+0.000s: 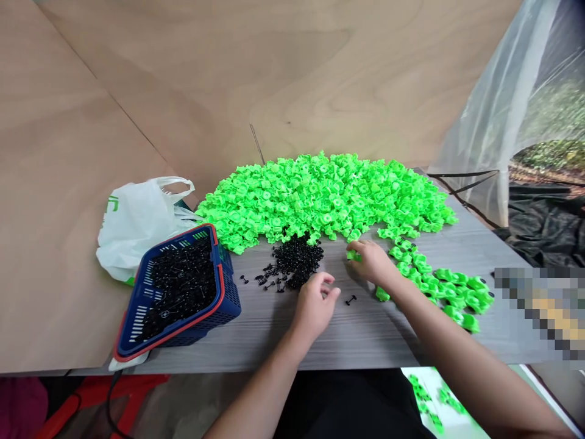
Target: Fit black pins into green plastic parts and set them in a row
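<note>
My right hand has its fingers closed on a small green plastic piece, in front of the big heap of green pieces. My left hand is at the near edge of a pile of small black axle-like parts, its fingers curled; whether they hold anything is hidden. One loose black part lies on the grey table between my hands. Beside my right forearm several green pieces are spread out, some with black ends showing.
A blue basket with a red rim, filled with black parts, stands at the left. Behind it sits a white plastic bag. A wooden panel rises behind the table. Below the near edge, more green pieces lie on a white surface.
</note>
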Demonstrator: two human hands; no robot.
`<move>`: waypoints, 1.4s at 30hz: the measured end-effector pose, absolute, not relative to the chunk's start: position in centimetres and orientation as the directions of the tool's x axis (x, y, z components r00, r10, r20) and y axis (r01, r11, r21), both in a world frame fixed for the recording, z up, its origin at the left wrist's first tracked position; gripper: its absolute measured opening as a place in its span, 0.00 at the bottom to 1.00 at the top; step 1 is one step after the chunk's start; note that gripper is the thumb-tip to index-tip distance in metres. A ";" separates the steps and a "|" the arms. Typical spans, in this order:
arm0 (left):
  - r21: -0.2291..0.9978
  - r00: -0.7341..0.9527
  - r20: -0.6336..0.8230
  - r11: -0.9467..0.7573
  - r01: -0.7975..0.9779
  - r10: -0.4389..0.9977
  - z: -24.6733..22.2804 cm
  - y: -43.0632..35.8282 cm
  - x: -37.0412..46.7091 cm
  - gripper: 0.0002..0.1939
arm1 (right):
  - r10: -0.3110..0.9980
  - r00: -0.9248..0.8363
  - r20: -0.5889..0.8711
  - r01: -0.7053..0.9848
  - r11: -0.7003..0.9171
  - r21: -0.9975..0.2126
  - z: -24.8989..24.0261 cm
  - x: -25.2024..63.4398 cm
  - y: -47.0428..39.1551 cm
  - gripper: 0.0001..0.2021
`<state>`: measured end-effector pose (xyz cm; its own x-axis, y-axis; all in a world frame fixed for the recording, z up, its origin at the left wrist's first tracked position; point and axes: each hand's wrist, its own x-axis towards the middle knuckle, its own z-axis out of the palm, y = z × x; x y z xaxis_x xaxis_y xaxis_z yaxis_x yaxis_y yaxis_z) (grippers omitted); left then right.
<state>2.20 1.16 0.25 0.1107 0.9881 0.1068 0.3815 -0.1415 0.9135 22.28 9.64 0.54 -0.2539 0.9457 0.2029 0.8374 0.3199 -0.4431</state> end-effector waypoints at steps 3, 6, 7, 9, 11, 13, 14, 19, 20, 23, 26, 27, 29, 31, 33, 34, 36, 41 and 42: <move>0.758 0.254 0.190 -0.306 0.576 0.948 0.0 0.2 3.2 0.13 | 0.941 -0.330 0.071 0.923 0.338 -0.186 0.3 23.3 9.8 0.14; 0.662 0.321 0.195 -0.366 0.654 0.927 -0.5 -0.1 3.8 0.16 | 0.944 -0.330 0.015 0.939 0.329 -0.102 0.1 23.5 9.8 0.15; 0.644 0.331 0.187 -0.370 0.670 0.925 -0.6 -0.1 4.0 0.16 | 0.948 -0.319 0.020 0.942 0.319 -0.105 0.1 23.5 9.9 0.17; 0.622 0.341 0.172 -0.371 0.690 0.924 -1.1 0.0 4.1 0.16 | 0.960 -0.274 0.064 0.951 0.280 -0.131 0.2 23.4 10.4 0.20; 0.611 0.340 0.164 -0.366 0.702 0.926 -1.5 0.0 4.2 0.15 | 0.974 -0.196 0.116 0.967 0.211 -0.143 0.3 23.1 11.3 0.20; 0.596 0.340 0.160 -0.365 0.715 0.927 -1.7 0.1 4.3 0.14 | 0.984 -0.111 0.137 0.984 0.128 -0.125 0.4 22.7 12.4 0.19; 0.585 0.342 0.159 -0.367 0.723 0.926 -1.8 0.1 4.4 0.13 | 0.988 -0.081 0.131 0.989 0.096 -0.113 0.4 22.4 12.9 0.20; 0.574 0.340 0.174 -0.376 0.728 0.924 -2.0 0.0 4.3 0.10 | 0.993 -0.050 0.106 0.994 0.059 -0.087 0.0 20.3 13.7 0.15; 0.590 0.327 0.181 -0.368 0.719 0.928 -2.1 -0.1 4.2 0.11 | 0.992 -0.065 0.110 0.993 0.075 -0.092 -0.1 19.7 13.5 0.13; 0.657 0.235 0.204 -0.311 0.687 0.950 -2.3 0.0 3.6 0.12 | 0.982 -0.124 0.140 0.977 0.145 -0.155 -0.2 18.3 12.3 0.09; 0.725 0.088 0.248 -0.245 0.644 0.965 -2.1 0.2 2.8 0.19 | 0.967 -0.167 0.192 0.899 0.230 -0.374 0.3 17.4 10.8 0.09; 0.744 0.045 0.270 -0.238 0.624 0.962 -1.8 0.4 2.5 0.23 | 0.964 -0.195 0.183 0.825 0.262 -0.500 0.5 17.3 10.3 0.09; 0.776 0.000 0.323 -0.265 0.573 0.946 -1.2 0.9 2.0 0.30 | 0.946 -0.307 0.105 0.553 0.267 -0.789 0.9 17.2 9.4 0.12; 0.782 0.001 0.390 -0.332 0.528 0.921 -0.6 1.5 1.6 0.30 | 0.882 -0.471 0.006 0.194 0.111 -0.975 1.2 17.3 8.7 0.16; 0.767 0.023 0.443 -0.392 0.508 0.896 -0.2 2.2 1.2 0.23 | 0.809 -0.586 -0.049 -0.049 -0.096 -0.994 1.4 17.4 8.1 0.18; 0.763 0.037 0.451 -0.407 0.502 0.892 -0.1 2.5 1.1 0.20 | 0.789 -0.611 -0.067 -0.100 -0.161 -0.982 1.4 17.4 7.9 0.19; 0.778 0.047 0.421 -0.388 0.494 0.906 0.0 2.9 0.8 0.15 | 0.793 -0.601 -0.098 -0.066 -0.171 -0.983 1.6 17.6 7.4 0.18; 0.870 -0.078 0.270 -0.209 0.446 0.960 0.1 3.0 0.0 0.12 | 0.896 -0.433 -0.097 0.648 0.235 -0.724 2.1 19.4 5.4 0.14; 0.884 -0.101 0.253 -0.188 0.427 0.962 0.2 3.0 -0.1 0.13 | 0.888 -0.443 -0.124 0.743 0.286 -0.605 2.0 19.8 4.9 0.17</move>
